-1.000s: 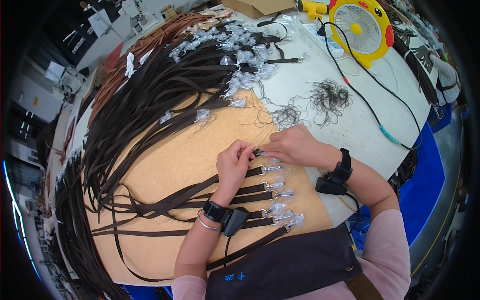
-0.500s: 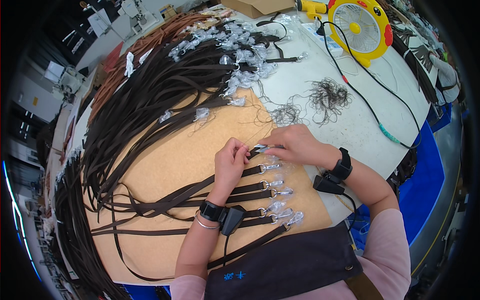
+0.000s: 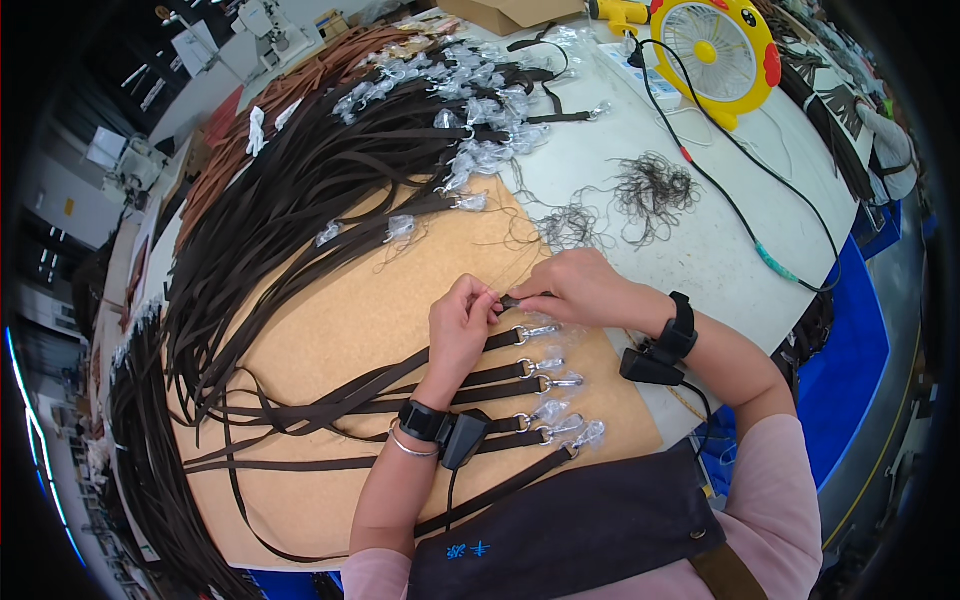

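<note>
A heap of straps fills the counter's left side. My left hand and right hand meet mid-board, fingers pinched on 1 strap end. A fan stands at the far right edge.

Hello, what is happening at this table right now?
A person's left hand and right hand pinch the end of one dark brown leather strap over a tan cardboard sheet. Several similar straps with plastic-wrapped metal clips lie in a row just below. A big pile of dark straps lies behind.
</note>
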Demonstrator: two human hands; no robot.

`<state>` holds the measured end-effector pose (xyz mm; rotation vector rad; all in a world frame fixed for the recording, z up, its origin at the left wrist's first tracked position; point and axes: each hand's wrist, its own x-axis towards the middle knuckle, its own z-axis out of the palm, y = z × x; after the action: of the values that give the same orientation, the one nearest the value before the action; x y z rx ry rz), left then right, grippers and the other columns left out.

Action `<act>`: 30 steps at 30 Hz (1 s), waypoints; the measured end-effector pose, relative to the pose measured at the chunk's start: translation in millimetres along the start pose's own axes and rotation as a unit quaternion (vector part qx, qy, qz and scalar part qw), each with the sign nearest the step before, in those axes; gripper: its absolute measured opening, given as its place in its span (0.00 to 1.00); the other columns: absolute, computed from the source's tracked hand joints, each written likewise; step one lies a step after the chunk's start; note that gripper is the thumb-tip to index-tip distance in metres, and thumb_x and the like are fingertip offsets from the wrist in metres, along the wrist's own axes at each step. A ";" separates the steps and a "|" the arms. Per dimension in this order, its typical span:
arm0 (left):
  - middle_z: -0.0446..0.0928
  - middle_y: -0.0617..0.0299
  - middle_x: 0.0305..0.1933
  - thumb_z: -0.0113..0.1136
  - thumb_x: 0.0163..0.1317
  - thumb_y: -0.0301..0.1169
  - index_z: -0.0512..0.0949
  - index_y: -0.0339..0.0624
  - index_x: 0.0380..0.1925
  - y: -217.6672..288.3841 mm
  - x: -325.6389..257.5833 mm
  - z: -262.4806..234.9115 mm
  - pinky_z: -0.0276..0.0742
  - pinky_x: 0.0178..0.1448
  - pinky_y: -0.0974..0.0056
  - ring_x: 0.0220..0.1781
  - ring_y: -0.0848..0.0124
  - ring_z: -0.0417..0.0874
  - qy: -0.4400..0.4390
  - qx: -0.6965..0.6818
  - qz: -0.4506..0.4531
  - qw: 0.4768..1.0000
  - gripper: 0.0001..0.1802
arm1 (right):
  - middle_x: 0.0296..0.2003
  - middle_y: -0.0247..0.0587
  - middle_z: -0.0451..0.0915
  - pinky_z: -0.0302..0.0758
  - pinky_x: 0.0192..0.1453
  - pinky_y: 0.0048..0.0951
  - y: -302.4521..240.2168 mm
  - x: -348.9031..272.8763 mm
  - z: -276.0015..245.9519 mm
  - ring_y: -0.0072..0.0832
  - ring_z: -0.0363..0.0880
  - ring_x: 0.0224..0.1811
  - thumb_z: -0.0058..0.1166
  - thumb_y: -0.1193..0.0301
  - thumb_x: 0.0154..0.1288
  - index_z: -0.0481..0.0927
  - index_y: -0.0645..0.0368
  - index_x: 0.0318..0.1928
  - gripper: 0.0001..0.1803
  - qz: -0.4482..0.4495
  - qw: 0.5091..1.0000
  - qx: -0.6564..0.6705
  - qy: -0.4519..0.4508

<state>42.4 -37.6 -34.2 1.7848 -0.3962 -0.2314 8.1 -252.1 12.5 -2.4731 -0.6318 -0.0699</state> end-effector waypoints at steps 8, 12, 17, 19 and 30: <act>0.80 0.60 0.43 0.53 0.69 0.20 0.76 0.36 0.53 5.9 8.2 -14.8 0.79 0.42 0.67 0.37 0.73 0.82 -0.020 0.105 0.046 0.993 0.14 | 0.32 0.39 0.86 0.77 0.35 0.33 3.3 0.7 -0.4 0.34 0.84 0.31 0.64 0.60 0.63 0.88 0.52 0.45 0.14 0.035 0.996 0.076 -0.022; 0.72 0.49 0.55 0.51 0.55 0.15 0.62 0.47 0.72 57.1 3.2 -40.1 0.78 0.52 0.51 0.53 0.50 0.78 -0.052 0.395 0.100 0.912 0.41 | 0.34 0.39 0.87 0.75 0.36 0.30 32.1 -2.4 -12.3 0.27 0.83 0.32 0.63 0.59 0.65 0.87 0.55 0.48 0.16 0.055 0.983 0.177 0.013; 0.73 0.50 0.52 0.57 0.56 0.19 0.66 0.41 0.67 61.5 -13.2 -52.3 0.76 0.54 0.51 0.54 0.49 0.77 0.031 0.451 0.164 0.877 0.34 | 0.42 0.49 0.86 0.79 0.46 0.35 19.7 10.7 -16.3 0.40 0.85 0.45 0.53 0.60 0.73 0.84 0.54 0.53 0.17 0.147 0.965 0.211 0.057; 0.76 0.55 0.51 0.66 0.59 0.29 0.74 0.45 0.57 67.3 -24.9 -34.4 0.77 0.52 0.57 0.53 0.56 0.79 -0.035 0.465 0.121 0.876 0.25 | 0.49 0.50 0.84 0.75 0.54 0.35 25.1 13.7 10.7 0.40 0.83 0.49 0.51 0.62 0.75 0.82 0.54 0.57 0.17 0.004 0.986 0.156 0.066; 0.80 0.56 0.34 0.70 0.55 0.24 0.77 0.39 0.34 52.1 -44.8 -64.3 0.79 0.42 0.60 0.38 0.61 0.82 -0.072 0.374 0.080 0.921 0.10 | 0.54 0.50 0.82 0.77 0.58 0.41 99.6 -40.6 -65.5 0.46 0.81 0.55 0.48 0.68 0.74 0.79 0.57 0.59 0.17 0.164 0.975 -0.116 0.098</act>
<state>16.9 26.6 29.8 2.4759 -0.8120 -0.0951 23.1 -377.0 7.0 -2.7177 -0.1316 -0.2690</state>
